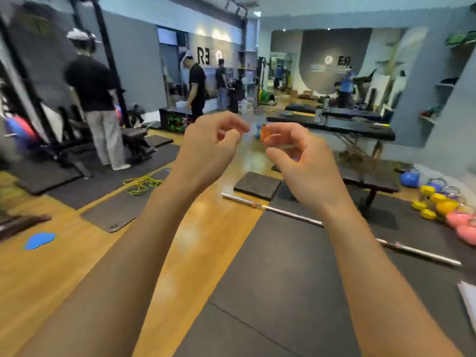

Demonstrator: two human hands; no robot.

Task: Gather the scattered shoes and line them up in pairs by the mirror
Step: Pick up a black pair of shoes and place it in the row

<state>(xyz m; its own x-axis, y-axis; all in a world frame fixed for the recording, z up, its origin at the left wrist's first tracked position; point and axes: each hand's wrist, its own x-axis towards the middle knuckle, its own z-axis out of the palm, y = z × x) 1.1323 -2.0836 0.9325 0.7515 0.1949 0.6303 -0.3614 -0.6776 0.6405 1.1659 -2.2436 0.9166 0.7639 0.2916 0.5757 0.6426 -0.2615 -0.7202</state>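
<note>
No shoes show on the floor in this view. Both my arms are raised in front of me. My left hand [211, 148] and my right hand [301, 161] are close together at chest height, with loosely curled fingers and nothing held. A small orange object [265, 134] shows just past my right fingers; I cannot tell whether they touch it. A large wall mirror [334, 60] fills the far right wall and reflects the room.
A steel barbell [283, 211] lies across the black floor mat [283, 279]. Kettlebells and yellow dumbbells [443, 204] cluster at right. Black treatment tables [334, 124] and a bench stand ahead. A yellow rope [141, 184] lies on the wood floor. A person [95, 104] stands at left, with others further back.
</note>
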